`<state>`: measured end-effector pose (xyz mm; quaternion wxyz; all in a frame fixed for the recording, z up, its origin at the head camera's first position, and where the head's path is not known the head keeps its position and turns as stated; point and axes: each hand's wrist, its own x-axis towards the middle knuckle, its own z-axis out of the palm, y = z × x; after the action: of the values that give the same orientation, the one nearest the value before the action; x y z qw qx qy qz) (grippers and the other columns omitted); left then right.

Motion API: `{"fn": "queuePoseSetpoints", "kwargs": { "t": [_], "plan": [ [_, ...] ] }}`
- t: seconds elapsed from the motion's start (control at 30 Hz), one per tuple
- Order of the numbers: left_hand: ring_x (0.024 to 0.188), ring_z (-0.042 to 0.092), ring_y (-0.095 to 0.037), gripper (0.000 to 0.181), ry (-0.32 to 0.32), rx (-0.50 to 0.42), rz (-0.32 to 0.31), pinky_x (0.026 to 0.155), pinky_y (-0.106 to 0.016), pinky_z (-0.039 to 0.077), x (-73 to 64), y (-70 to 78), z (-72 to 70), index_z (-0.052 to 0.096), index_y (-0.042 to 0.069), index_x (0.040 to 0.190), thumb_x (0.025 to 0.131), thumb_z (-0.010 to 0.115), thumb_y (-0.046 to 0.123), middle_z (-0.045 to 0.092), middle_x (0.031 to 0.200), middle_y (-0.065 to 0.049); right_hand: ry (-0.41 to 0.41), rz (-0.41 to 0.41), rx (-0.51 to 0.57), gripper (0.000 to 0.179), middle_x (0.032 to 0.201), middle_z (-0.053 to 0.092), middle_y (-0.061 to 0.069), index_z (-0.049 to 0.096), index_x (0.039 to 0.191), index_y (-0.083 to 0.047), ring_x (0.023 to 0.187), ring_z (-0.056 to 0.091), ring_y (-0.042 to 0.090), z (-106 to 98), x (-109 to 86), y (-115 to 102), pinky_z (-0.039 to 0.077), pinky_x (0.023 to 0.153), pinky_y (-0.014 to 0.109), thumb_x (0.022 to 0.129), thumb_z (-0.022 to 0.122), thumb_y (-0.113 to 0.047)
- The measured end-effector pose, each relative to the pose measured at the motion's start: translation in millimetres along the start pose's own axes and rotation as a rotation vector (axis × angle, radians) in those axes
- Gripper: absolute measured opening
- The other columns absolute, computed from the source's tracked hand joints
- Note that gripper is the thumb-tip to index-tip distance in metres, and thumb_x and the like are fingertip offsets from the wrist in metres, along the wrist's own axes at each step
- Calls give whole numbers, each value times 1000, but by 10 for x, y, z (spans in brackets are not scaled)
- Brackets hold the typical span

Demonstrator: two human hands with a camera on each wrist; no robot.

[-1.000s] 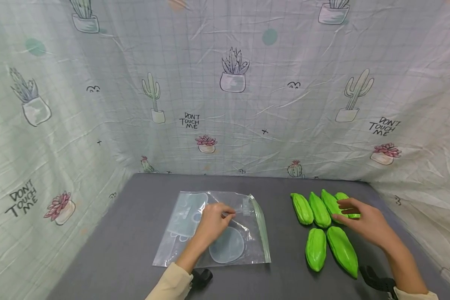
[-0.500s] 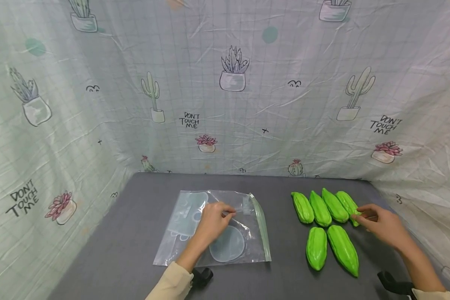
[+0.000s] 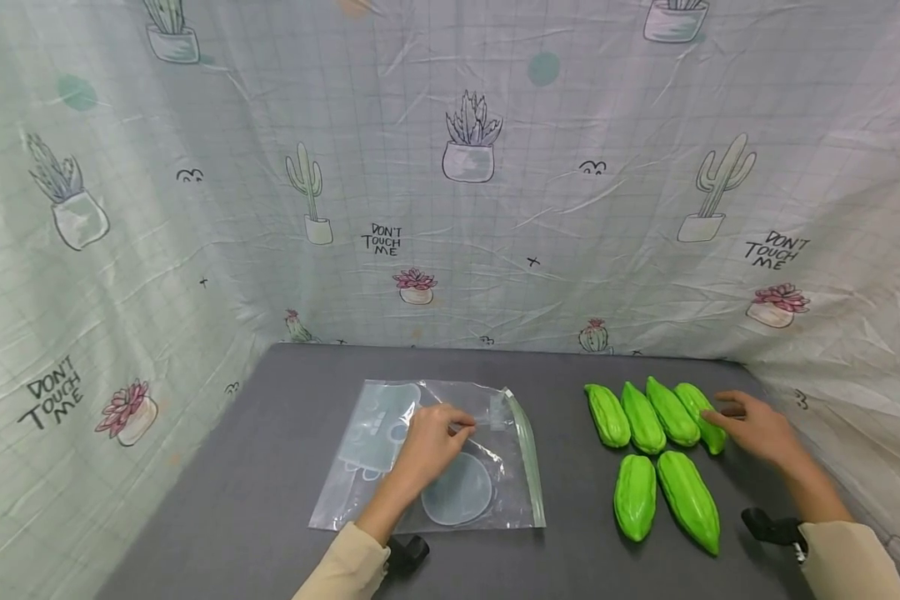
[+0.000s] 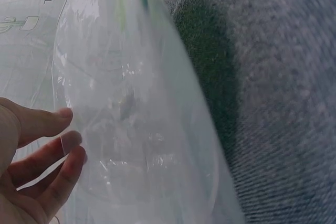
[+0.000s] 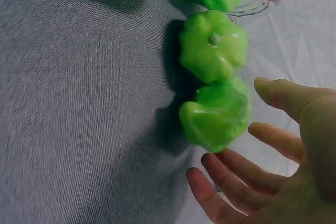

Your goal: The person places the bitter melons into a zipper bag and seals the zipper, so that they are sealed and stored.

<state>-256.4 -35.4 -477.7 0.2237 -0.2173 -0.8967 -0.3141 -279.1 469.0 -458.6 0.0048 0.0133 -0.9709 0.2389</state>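
My left hand [image 3: 433,440] is over a clear zip bag [image 3: 345,500] lying flat on the table. In the left wrist view, its thumb and fingers are loosely bent and apart, close to the film of the bag [image 4: 142,129]. Whether a fingertip touches the film I cannot tell. My right hand [image 3: 759,429] is beside the rightmost long, ribbed, pepper-like green vegetable [image 3: 699,415] of the back row. The right wrist view shows this hand [image 5: 273,166] with spread fingers around the near end of that vegetable [image 5: 215,116], gripping nothing.
Left of it, more green vegetables [image 3: 671,412] make up the back row. Two others, one of them the front-right vegetable [image 3: 688,500], lie nearer. A dark grey table [image 3: 255,467] bears everything. Cactus-print curtains [image 3: 495,217] hang behind and on both sides.
My right hand has come off the top of the rightmost vegetable and moved to its right side, leaving it lying in the row. My left hand has stayed over the bag.
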Motion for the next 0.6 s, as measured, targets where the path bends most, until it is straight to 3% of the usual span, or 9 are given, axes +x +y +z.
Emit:
{"fn": "queuePoseSetpoints", "kwargs": {
  "t": [0.23, 0.6],
  "plan": [
    [67, 71, -11, 6, 10, 11, 8, 66, -22, 54, -18, -22, 17, 83, 12, 88, 82, 84, 10, 78, 83, 0, -42, 26, -9, 72, 129, 57, 45, 41, 143, 14, 109, 62, 59, 80, 107, 19, 53, 80, 61, 104, 56, -45],
    [68, 73, -12, 6, 5, 7, 4, 64, -20, 55, -5, -23, -2, 83, 11, 89, 83, 85, 10, 78, 84, -2, -79, 55, 30, 78, 132, 52, 49, 33, 147, 16, 108, 61, 59, 60, 125, -3, 56, 77, 57, 104, 56, -44]
  ]
}}
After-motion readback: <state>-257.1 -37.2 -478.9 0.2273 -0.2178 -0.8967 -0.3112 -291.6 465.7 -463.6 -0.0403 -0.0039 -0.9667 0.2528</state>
